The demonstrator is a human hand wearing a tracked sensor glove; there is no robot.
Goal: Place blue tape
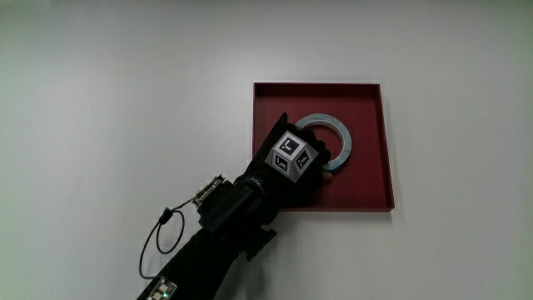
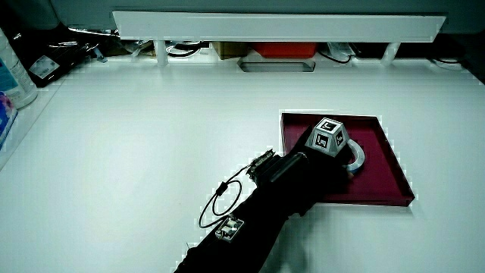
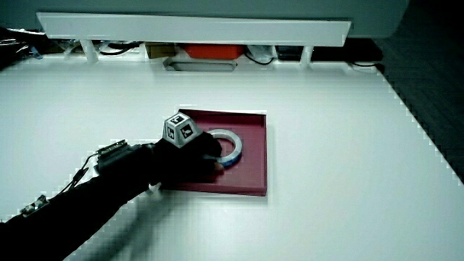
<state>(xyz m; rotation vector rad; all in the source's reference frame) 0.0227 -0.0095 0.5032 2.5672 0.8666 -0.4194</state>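
Observation:
A blue tape roll (image 1: 335,127), a pale blue ring with a white core, lies flat or nearly flat in the dark red square tray (image 1: 371,179). The black-gloved hand (image 1: 315,164) reaches into the tray from the person's side. Its fingers are curled over the part of the ring nearest the person, and that part is hidden under them. The patterned cube (image 1: 291,156) sits on the back of the hand. In both side views the tape roll (image 2: 356,155) (image 3: 230,145) shows just past the hand (image 2: 339,158) (image 3: 212,156), low inside the tray (image 2: 386,186) (image 3: 254,174).
The forearm (image 1: 225,225) crosses the white table (image 1: 117,100) with a thin black wire loop (image 1: 158,242) hanging beside it. A low white partition (image 2: 280,26) with red and grey items under it runs along the table's edge farthest from the person. Bottles (image 2: 11,76) stand at another table edge.

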